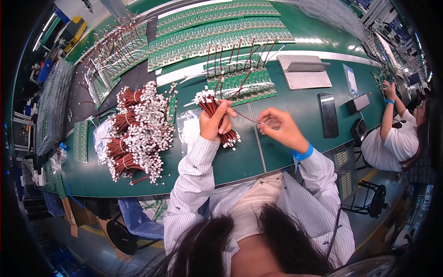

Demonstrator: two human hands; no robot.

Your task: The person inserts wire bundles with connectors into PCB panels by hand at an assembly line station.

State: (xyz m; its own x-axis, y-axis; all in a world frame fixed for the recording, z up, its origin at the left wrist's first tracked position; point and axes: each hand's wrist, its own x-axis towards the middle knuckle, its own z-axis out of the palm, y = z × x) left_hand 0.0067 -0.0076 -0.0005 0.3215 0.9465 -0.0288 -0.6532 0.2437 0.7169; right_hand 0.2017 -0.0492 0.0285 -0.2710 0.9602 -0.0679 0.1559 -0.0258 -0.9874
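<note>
My left hand (216,121) is closed around a bundle of red and black wire leads (207,104) with white connectors at both ends. A single lead stretches from this bundle to my right hand (279,127), where thumb and fingertips pinch it. A blue band circles my right wrist. Just beyond my hands lies a green circuit board panel (249,87) with several wires standing up from it. To the left of my left hand, a large pile of banded wire bundles (138,134) with white connectors rests on the green table.
Large circuit board panels (217,37) lie along the far side. A metal plate with a raised bar (304,72), a black phone (328,115) and a small dark box (358,104) are at the right. Another person (392,134) works at the far right. A narrow board panel (80,141) lies left.
</note>
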